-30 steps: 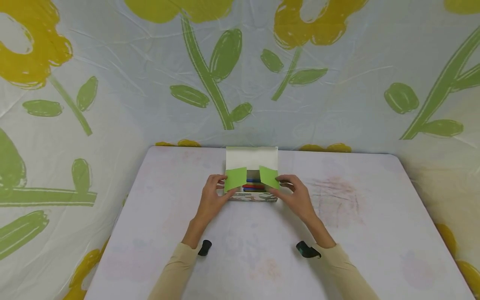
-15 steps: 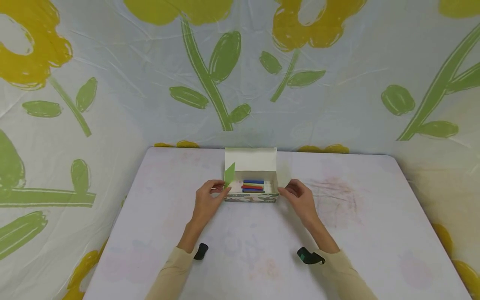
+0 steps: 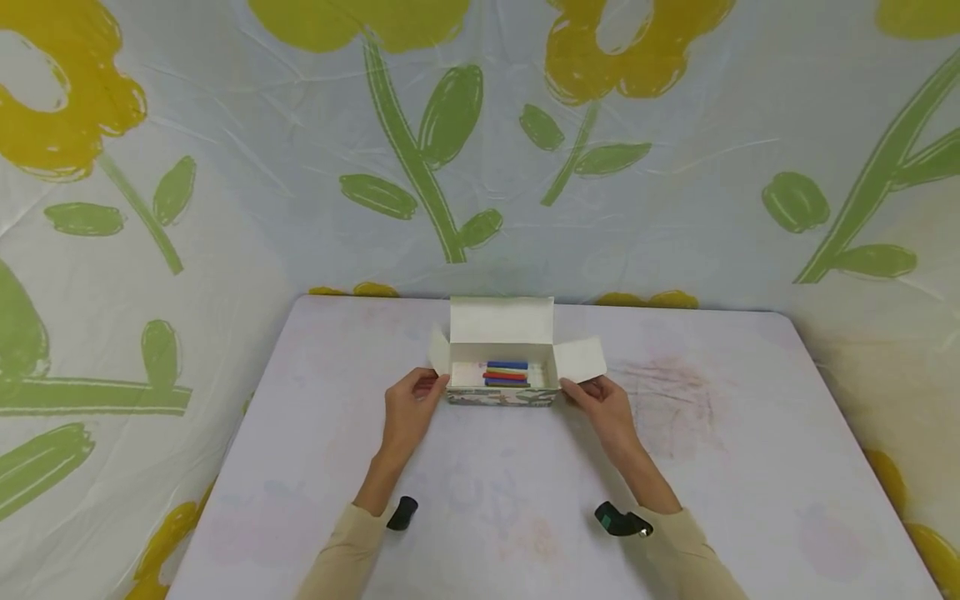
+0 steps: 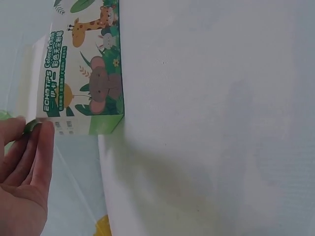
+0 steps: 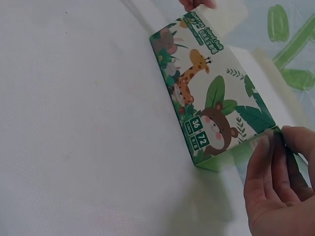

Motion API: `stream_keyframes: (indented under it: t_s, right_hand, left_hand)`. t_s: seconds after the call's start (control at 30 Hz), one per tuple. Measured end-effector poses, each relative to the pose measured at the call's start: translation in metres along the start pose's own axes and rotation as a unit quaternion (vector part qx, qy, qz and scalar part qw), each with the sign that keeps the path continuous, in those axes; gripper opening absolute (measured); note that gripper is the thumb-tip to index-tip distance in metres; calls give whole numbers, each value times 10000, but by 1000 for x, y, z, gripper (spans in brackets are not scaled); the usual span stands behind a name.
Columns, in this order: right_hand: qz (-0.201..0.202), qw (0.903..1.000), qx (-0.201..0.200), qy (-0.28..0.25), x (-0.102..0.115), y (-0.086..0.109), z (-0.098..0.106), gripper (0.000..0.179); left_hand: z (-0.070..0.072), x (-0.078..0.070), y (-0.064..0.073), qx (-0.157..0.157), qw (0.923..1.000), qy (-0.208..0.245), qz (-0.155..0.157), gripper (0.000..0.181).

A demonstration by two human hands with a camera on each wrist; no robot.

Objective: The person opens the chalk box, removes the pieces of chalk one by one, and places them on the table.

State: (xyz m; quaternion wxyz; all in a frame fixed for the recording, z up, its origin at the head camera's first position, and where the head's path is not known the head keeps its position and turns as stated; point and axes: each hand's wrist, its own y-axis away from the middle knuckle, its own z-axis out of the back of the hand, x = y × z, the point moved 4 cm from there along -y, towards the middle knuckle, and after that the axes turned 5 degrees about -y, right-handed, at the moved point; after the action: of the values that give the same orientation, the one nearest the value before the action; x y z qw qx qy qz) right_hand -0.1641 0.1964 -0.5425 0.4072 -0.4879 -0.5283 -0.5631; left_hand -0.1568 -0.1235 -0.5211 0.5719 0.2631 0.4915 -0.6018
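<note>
A small chalk box [image 3: 502, 397] stands upright with its lid raised at the back and both side flaps folded outward. Its front, printed with cartoon animals and "Colored chalk", shows in both wrist views. Several chalk sticks [image 3: 507, 373], blue, red and pale yellow among them, lie together inside. My left hand [image 3: 409, 410] is at the box's left end, pinching the left flap [image 3: 440, 352] between thumb and fingers. At the opposite end my right hand [image 3: 609, 415] pinches the right flap [image 3: 579, 359]; in the right wrist view its fingers partly hide that flap.
The box sits toward the back of a pale table [image 3: 480, 533], which bears reddish-brown smudges on the right. A flower-print cloth [image 3: 675, 208] hangs behind and at the sides. A dark wrist device [image 3: 624, 520] shows at the right wrist, another device [image 3: 402, 513] at the left.
Both green side flaps, earlier folded in over the box, have swung outward and show their white inner faces. My hands have moved apart with them. The chalk sticks have come into full view.
</note>
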Motion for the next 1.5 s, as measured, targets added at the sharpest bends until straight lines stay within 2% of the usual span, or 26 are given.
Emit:
stream_keyframes:
  t_s: [0.13,0.23,0.37,0.53,0.57,0.7,0.8,0.97,1.1,1.27,1.5]
  right_hand:
    - [-301,9995,-10,-106,-5,1,0,46]
    - [-480,9985,56,-246,-7,2,-1,51]
    - [-738,9964,87,-414,-9,2,-1,57]
    - [-1120,9916,135,-631,-13,2,-1,54]
    - [-1199,9906,156,-646,-13,2,-1,53]
    - [-1427,9871,198,-705,-14,4,-2,49]
    - [-1518,9829,243,-1018,-16,4,-3,36]
    - [-1748,9703,406,-1621,-22,2,-5,17]
    - [-2032,9537,644,-2122,-25,2,-9,19]
    - [-2354,9250,980,-2817,-27,3,-12,27]
    - [-2924,8699,990,-3846,-28,6,-16,32]
  left_hand:
    - [0,6,4,95,9994,149,303,19]
    - [-2,11,5,136,9972,448,584,22]
    - [-5,15,5,91,9919,806,982,22]
    - [-7,19,6,110,9841,1110,1386,25]
    - [-7,16,7,164,9818,1165,1493,26]
    - [-10,21,8,235,9697,1548,1878,28]
    - [-14,28,10,239,9567,1902,2192,29]
    - [-18,30,12,259,9344,2335,2679,29]
    - [-21,32,13,291,9173,2604,2998,29]
    - [-23,39,13,420,8867,3078,3425,29]
    - [-26,42,14,575,8593,3488,3696,23]
